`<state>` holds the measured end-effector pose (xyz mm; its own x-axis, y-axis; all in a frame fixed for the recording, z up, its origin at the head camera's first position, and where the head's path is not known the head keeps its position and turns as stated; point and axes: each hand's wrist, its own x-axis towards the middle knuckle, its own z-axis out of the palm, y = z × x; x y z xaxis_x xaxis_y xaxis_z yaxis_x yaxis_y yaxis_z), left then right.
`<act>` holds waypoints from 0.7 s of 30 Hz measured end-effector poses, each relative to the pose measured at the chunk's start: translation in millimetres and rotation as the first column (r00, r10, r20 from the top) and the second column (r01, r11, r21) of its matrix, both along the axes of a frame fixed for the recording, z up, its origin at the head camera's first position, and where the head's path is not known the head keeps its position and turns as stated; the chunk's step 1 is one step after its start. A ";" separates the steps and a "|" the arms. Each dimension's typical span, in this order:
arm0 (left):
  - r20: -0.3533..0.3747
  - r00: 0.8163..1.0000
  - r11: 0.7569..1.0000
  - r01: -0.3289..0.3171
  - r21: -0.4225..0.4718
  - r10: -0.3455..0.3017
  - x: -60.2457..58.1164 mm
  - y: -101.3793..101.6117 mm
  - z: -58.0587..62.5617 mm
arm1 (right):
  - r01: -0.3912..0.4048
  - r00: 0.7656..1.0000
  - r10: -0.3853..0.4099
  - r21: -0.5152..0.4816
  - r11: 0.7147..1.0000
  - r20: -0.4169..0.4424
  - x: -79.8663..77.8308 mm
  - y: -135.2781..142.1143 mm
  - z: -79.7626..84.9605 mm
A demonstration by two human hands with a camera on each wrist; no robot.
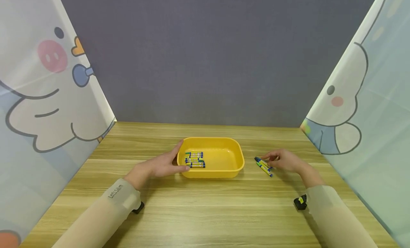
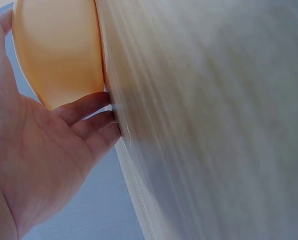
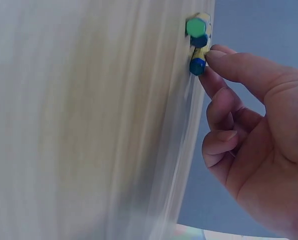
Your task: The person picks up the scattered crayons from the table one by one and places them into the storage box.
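Observation:
My left hand [image 1: 164, 165] grips the left end of a yellow plastic basin [image 1: 221, 174], thumb along its front rim and fingers against the side. In the left wrist view, the bent fingers [image 2: 91, 111] lie by the basin's wall [image 2: 64, 50], close over the tabletop. Several yellow-wrapped crayons [image 1: 194, 160] with blue bands lie side by side in the basin's left half. To the right of the basin, my right hand [image 1: 286, 160] pinches a dark-blue-tipped crayon [image 3: 198, 62] between thumb and forefinger. Beside it on the table lies a green-tipped crayon [image 1: 264, 169].
The wood-grain table [image 1: 205, 212] ends at a dark grey panel [image 1: 211, 62] behind. Cartoon-printed cloths stand along the left [image 1: 51, 109] and right [image 1: 378, 109] sides. A small black device [image 1: 300, 202] is at the right wrist.

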<state>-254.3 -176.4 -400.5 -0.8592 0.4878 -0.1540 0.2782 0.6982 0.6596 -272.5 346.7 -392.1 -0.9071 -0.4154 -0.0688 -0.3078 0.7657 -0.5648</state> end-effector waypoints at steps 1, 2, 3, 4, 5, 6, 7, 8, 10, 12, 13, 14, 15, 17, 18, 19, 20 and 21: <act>0.002 1.000 1.000 0.003 0.006 -0.003 -0.2 0.0 -0.1 | -0.004 1.000 0.004 -0.004 1.000 -0.004 0.4 1.7 -0.1; 0.004 1.000 1.000 0.006 0.010 -0.006 -0.2 0.0 -0.3 | -0.006 1.000 0.006 -0.004 1.000 -0.010 1.0 3.7 -0.3; 0.004 1.000 1.000 0.007 0.014 -0.007 -0.2 -0.1 -0.4 | -0.004 1.000 0.004 -0.005 1.000 -0.014 1.4 5.9 -0.7; 0.003 1.000 1.000 0.009 0.016 -0.009 -0.1 -0.2 -0.2 | 0.001 1.000 -0.001 -0.006 1.000 -0.011 2.0 8.1 -0.8; 0.003 1.000 1.000 0.008 0.017 -0.008 0.3 0.0 0.0 | 0.010 1.000 -0.010 -0.002 1.000 -0.009 2.6 10.5 -0.9; 0.003 1.000 1.000 0.007 0.018 -0.007 0.6 0.1 0.3 | 0.012 1.000 -0.012 0.000 1.000 -0.006 3.1 13.2 -1.0; 0.003 1.000 1.000 0.004 0.018 -0.004 0.8 0.3 0.4 | 0.014 1.000 -0.013 -0.002 1.000 0.002 3.7 15.6 -1.1; 0.000 1.000 1.000 -0.001 0.010 0.001 1.3 0.3 0.5 | 0.014 1.000 -0.014 -0.005 1.000 0.009 4.0 17.9 -1.4; 0.000 1.000 1.000 -0.006 0.005 0.006 1.6 0.6 0.8 | 0.020 1.000 -0.020 -0.001 1.000 0.020 3.7 21.2 -2.6; 0.000 1.000 1.000 -0.012 0.001 0.012 1.8 0.6 0.9 | 0.021 1.000 -0.021 0.003 1.000 0.024 3.5 22.9 -3.9; -0.001 1.000 1.000 -0.011 0.000 0.011 1.7 0.4 0.9 | 0.021 1.000 -0.021 0.006 1.000 0.019 3.3 23.1 -4.5; 0.001 1.000 1.000 -0.013 0.002 0.013 1.8 0.3 0.9 | 0.025 1.000 -0.025 0.014 1.000 0.010 3.1 23.0 -5.0; 0.002 1.000 1.000 -0.012 0.005 0.012 1.8 0.3 1.0 | 0.029 1.000 -0.029 0.016 0.999 0.002 3.1 22.6 -5.0; 0.002 1.000 1.000 -0.012 0.007 0.012 2.2 0.3 1.0 | 0.044 0.999 -0.044 0.012 0.999 -0.015 3.8 20.9 -3.5; 0.000 1.000 1.000 -0.012 0.007 0.012 2.3 0.6 1.1 | 0.050 0.998 -0.050 0.006 0.999 -0.030 4.0 19.6 -2.1; 0.001 1.000 1.000 -0.012 0.010 0.012 2.6 0.7 1.2 | 0.052 0.997 -0.051 0.000 0.999 -0.051 4.0 17.9 -0.3; 0.001 1.000 1.000 -0.013 0.011 0.013 2.9 0.8 1.3 | 0.056 0.996 -0.056 -0.007 0.998 -0.067 4.0 15.7 2.0; -0.004 1.000 1.000 -0.011 0.007 0.011 3.0 0.6 1.4 | 0.058 0.995 -0.059 -0.015 0.998 -0.081 4.0 13.0 4.6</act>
<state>-251.3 -175.8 -399.2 -0.8653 0.4792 -0.1470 0.2731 0.6966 0.6634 -268.5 359.7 -387.5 -0.9321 -0.3619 0.0111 -0.3081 0.7766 -0.5496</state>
